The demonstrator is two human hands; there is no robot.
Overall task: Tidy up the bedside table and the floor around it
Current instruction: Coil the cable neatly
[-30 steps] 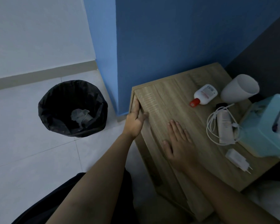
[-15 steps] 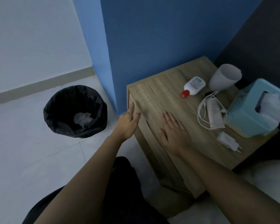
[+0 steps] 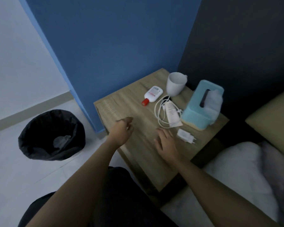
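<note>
A: BEDSIDE, SEEN FROM ABOVE. Your left hand hangs over the near-left corner of the bedside table, fingers curled in toward the palm, with nothing visible inside them. Blur softens the fingertips.

B: Your right hand is spread over the wood on the side nearer the bed, fingers relaxed and apart, grasping nothing. Whether your palm touches the top, I cannot tell. Your fingertips are just beside the white charger plug, not on it.

A: Past that plug you have a white tube lying flat inside the loops of a white cable. Just to its right stands the teal tissue box at the table's right edge, tissue poking from its slot.

B: Toward the blue wall, a white bottle lies on its side, its red cap pointing toward your left hand. Just right of it a white cup stands mouth up in the back corner.

A: On the pale floor to your left, a bin lined with a black bag stands near the table, by the wall's corner. One crumpled clear piece lies inside it.

B: At your right, a pale pillow lies below the table's edge, under the dark headboard.
</note>
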